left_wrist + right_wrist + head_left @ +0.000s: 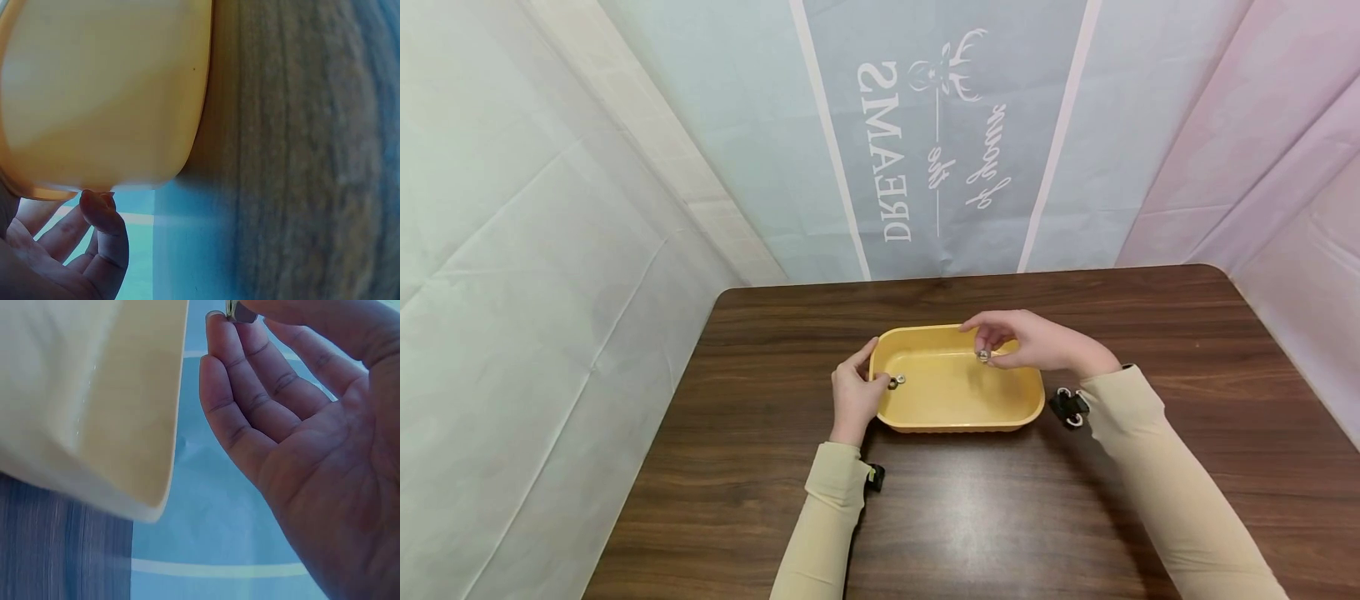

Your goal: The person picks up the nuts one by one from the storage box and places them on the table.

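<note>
A yellow rectangular tray (955, 392) with raised walls rests on the table. My left hand (856, 392) grips its left rim, thumb on the inside and fingers outside. In the left wrist view, fingers (103, 215) press against the tray's outer end. Close to the left thumb inside the tray are two small metal pieces that look like nuts, one dark (892, 384) and one silvery (901, 379). Over the tray's right half, my right hand (1026, 340) pinches a small shiny metal nut (983, 356) between thumb and fingers. Only its edge (242, 312) shows in the right wrist view.
Dark wood-grain table (955, 517) extends around the tray on all sides. Behind it hangs a grey-blue printed cloth (955, 208), and pale cloth (587, 333) hangs at the left. Wrist cameras (1069, 407) sit by both sleeves.
</note>
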`<control>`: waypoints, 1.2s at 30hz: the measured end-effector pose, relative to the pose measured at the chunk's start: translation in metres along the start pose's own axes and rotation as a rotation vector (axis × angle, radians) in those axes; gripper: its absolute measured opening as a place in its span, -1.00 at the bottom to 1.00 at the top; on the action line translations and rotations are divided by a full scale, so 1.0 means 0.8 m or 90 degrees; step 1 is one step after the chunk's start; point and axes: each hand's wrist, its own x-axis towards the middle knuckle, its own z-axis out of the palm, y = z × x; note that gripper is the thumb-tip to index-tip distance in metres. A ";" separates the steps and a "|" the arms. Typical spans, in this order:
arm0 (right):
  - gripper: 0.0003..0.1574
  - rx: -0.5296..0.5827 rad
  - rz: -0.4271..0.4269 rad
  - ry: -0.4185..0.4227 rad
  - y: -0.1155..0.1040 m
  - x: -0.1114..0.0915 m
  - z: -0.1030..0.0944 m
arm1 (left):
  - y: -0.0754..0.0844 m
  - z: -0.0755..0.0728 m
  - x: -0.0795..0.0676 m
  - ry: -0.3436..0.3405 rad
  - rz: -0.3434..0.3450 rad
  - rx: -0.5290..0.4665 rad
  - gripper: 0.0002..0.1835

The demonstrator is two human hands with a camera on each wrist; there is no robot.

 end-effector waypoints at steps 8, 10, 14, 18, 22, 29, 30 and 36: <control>-0.32 -0.017 0.002 0.019 0.002 -0.019 -0.002 | 0.000 -0.001 0.001 -0.007 0.013 -0.008 -0.32; -0.32 -0.017 0.014 0.019 0.002 -0.024 -0.001 | 0.000 0.000 0.001 -0.008 0.011 -0.009 -0.32; -0.33 -0.027 0.033 0.028 -0.001 -0.033 0.001 | -0.001 0.000 0.001 -0.011 0.011 -0.006 -0.32; -0.33 -0.048 0.035 0.038 0.001 -0.043 0.003 | -0.001 0.000 0.000 -0.015 0.011 -0.005 -0.32; -0.34 -0.056 0.024 0.039 0.005 -0.052 0.005 | -0.001 -0.001 0.000 -0.009 0.002 0.000 -0.32; -0.36 -0.058 0.008 0.051 0.008 -0.069 0.008 | -0.003 0.000 0.000 -0.008 -0.004 0.000 -0.31; -0.36 -0.060 0.003 0.055 0.008 -0.072 0.008 | -0.003 0.000 0.000 -0.008 -0.003 0.000 -0.31; -0.33 -0.082 -0.030 0.086 0.012 -0.090 0.008 | -0.003 0.000 0.000 -0.006 0.004 -0.002 -0.32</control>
